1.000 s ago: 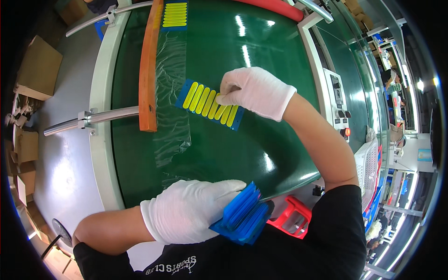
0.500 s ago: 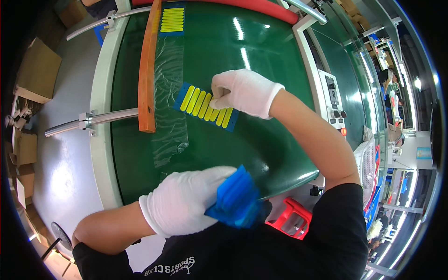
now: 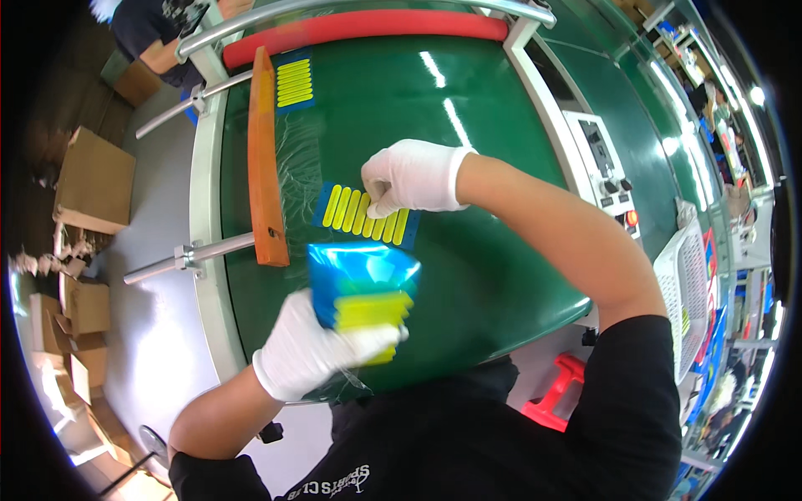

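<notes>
My left hand (image 3: 302, 346), in a white glove, grips a blue sheet bundle (image 3: 355, 269) with yellow strips, slightly blurred, its thumb across the front. The bundle is held up over the near end of the green conveyor belt (image 3: 493, 267). Further in, a flat blue card (image 3: 332, 206) with a row of yellow rounded strips lies on the belt. The white-gloved right hand (image 3: 422, 175) has its fingers curled, thumb and fingertips pinched at the card's upper middle. Exactly how the fingertips hold it is hidden.
Another blue card with yellow strips (image 3: 295, 82) lies farther up beside an orange guide bar (image 3: 266, 159). Clear film (image 3: 299, 159) lies along that bar. A red roller (image 3: 376, 27) crosses the far end. At right are a control panel (image 3: 603, 159) and a white basket (image 3: 681, 284).
My left hand has raised and turned the blue bundle, so its yellow strips now show. The right hand stays at the card on the belt. The view has shifted a little.
</notes>
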The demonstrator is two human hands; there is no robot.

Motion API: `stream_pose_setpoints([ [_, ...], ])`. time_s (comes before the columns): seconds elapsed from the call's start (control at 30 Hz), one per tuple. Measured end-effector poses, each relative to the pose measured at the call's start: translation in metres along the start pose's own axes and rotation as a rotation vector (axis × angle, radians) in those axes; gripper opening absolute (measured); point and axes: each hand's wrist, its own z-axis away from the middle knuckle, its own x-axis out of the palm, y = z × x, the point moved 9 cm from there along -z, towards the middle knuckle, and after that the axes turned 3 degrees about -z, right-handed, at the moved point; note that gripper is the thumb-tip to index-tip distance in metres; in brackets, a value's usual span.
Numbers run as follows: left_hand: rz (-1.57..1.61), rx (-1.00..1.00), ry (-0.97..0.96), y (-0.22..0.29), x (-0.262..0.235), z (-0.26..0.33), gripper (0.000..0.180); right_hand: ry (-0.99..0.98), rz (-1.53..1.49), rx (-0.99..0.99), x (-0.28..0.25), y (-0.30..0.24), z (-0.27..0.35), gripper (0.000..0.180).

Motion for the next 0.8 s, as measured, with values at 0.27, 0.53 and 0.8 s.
stream_pose_setpoints([
  [0.27, 0.428, 0.206, 0.406, 0.003, -0.008, -0.020, 0.046, -0.063, 0.082, -0.068, -0.001, -0.005, -0.002, 0.021],
  [0.53, 0.508, 0.165, 0.500, -0.004, -0.003, -0.040, 0.042, -0.045, 0.143, -0.065, 0.002, -0.003, -0.003, 0.020],
  [0.8, 0.462, 0.144, 0.481, -0.009, -0.005, -0.048, 0.042, -0.011, 0.324, 0.070, -0.003, -0.006, 0.005, 0.026],
])
